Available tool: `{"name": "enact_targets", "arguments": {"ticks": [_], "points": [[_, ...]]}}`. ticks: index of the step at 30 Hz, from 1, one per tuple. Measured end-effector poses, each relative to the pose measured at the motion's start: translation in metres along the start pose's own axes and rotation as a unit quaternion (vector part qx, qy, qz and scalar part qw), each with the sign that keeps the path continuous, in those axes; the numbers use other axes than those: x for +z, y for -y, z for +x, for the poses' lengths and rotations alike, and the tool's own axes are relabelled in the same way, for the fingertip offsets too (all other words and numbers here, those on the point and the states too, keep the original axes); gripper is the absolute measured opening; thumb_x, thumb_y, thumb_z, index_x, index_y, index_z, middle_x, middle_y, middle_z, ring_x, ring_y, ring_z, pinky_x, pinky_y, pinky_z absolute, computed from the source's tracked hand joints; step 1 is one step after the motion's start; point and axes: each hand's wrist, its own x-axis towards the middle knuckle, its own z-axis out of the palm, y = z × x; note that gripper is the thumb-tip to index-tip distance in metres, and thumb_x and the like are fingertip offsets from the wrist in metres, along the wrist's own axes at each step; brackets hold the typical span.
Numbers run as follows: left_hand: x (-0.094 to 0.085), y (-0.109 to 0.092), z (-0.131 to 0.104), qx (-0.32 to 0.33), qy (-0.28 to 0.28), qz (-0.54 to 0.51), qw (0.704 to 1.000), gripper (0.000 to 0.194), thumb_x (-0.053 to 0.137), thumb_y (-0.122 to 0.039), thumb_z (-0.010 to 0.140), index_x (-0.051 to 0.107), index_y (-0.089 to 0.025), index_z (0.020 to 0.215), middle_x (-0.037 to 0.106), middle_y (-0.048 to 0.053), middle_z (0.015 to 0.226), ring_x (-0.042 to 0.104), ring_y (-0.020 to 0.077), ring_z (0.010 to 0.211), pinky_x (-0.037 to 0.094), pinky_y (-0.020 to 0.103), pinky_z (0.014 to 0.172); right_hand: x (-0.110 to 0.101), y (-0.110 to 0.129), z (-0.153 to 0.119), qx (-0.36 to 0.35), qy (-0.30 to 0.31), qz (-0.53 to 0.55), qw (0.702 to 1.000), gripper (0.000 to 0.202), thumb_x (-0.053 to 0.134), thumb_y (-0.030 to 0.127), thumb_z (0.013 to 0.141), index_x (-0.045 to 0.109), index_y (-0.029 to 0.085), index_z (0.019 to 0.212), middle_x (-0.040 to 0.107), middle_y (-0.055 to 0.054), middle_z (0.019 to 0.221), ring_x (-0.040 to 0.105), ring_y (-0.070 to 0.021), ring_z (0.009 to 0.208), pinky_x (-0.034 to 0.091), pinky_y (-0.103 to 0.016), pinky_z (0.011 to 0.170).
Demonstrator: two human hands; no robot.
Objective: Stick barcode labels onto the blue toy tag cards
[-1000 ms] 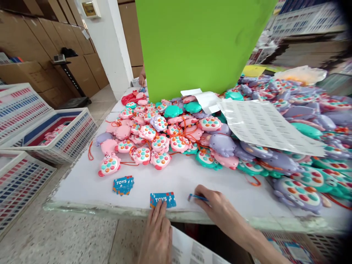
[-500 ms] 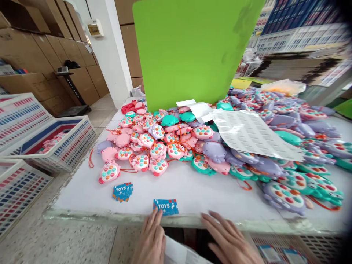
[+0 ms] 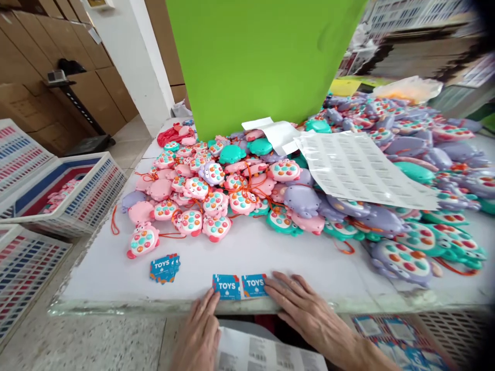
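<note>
Two blue "TOYS" cards [image 3: 240, 286] lie side by side at the near edge of the white table [image 3: 270, 252], their long run going left to right along that edge, and they sit squarely between the two hands. The left hand [image 3: 199, 330] reaches up from below with its fingers flat and together, the fingertips touching the near left corner of the left card; it grips nothing. The right hand [image 3: 305, 309] lies palm down with fingers spread, its fingertips just at the right card's right end, holding nothing either. Each hand is about equally close to its own card. The cards look like thin, glossy printed cardboard, flat and rectangular. Up and to the left of the left hand rests a small stack of the same cards [image 3: 164, 268], slightly fanned. Beyond both hands spreads a heap of hard plastic animal-shaped toys [image 3: 216, 201] in pink, purple and teal, with coloured domed buttons and orange cords, partly covered by a pale sticker sheet [image 3: 359, 170]. Printed paper sheets [image 3: 266, 355] lie below the table edge between the wrists.
</note>
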Motion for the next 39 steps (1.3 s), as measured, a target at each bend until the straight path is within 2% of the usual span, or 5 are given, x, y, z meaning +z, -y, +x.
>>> {"name": "enact_targets", "arguments": {"ticks": [7,17,24,31,39], "points": [[0.004,-0.005,-0.001,-0.028,-0.016,-0.008,0.999,0.019,0.037,-0.008,0.087,0.052,-0.019,0.087,0.049,0.012,0.136,0.043,0.0212,0.127,0.046,0.034,0.098,-0.014,-0.006,-0.019,0.052,-0.016,-0.001,0.999,0.047,0.051,0.031,0.091,0.041,0.024,0.136,0.050,-0.006,0.137,0.044,-0.0252,0.127,0.042,-0.043,0.098],[-0.009,-0.005,0.011,-0.056,0.004,-0.013,0.998,0.021,0.036,-0.008,0.087,0.053,-0.018,0.095,0.043,0.015,0.140,0.040,0.0250,0.129,0.047,0.044,0.097,-0.015,0.052,0.070,-0.041,0.015,0.103,0.994,0.036,0.049,0.027,0.092,0.051,0.018,0.127,0.055,-0.007,0.132,0.042,-0.0258,0.128,0.039,-0.048,0.101],[-0.010,0.003,0.010,-0.030,0.034,0.003,0.999,0.032,0.036,-0.009,0.088,0.049,-0.011,0.117,0.048,0.015,0.137,0.039,0.0238,0.129,0.048,0.041,0.096,-0.019,0.034,0.052,-0.057,0.039,0.079,0.994,0.034,0.052,0.021,0.090,0.052,0.019,0.124,0.056,-0.004,0.131,0.046,-0.0266,0.125,0.041,-0.044,0.100],[-0.010,0.001,0.021,0.007,0.076,-0.016,0.997,0.038,0.035,-0.001,0.082,0.051,-0.012,0.114,0.047,0.013,0.138,0.034,0.0252,0.132,0.046,0.045,0.097,-0.017,0.031,0.045,-0.053,0.040,0.042,0.997,0.037,0.055,0.020,0.088,0.051,0.018,0.125,0.055,-0.006,0.132,0.048,-0.0280,0.123,0.046,-0.044,0.095],[-0.002,0.010,0.006,0.004,0.045,-0.039,0.998,0.033,0.035,-0.001,0.081,0.053,-0.013,0.105,0.045,0.014,0.139,0.030,0.0266,0.134,0.042,0.043,0.101,-0.011,0.025,0.029,-0.044,0.023,-0.004,0.999,0.037,0.052,0.024,0.091,0.051,0.017,0.127,0.054,-0.007,0.133,0.049,-0.0286,0.123,0.046,-0.047,0.095]]}}
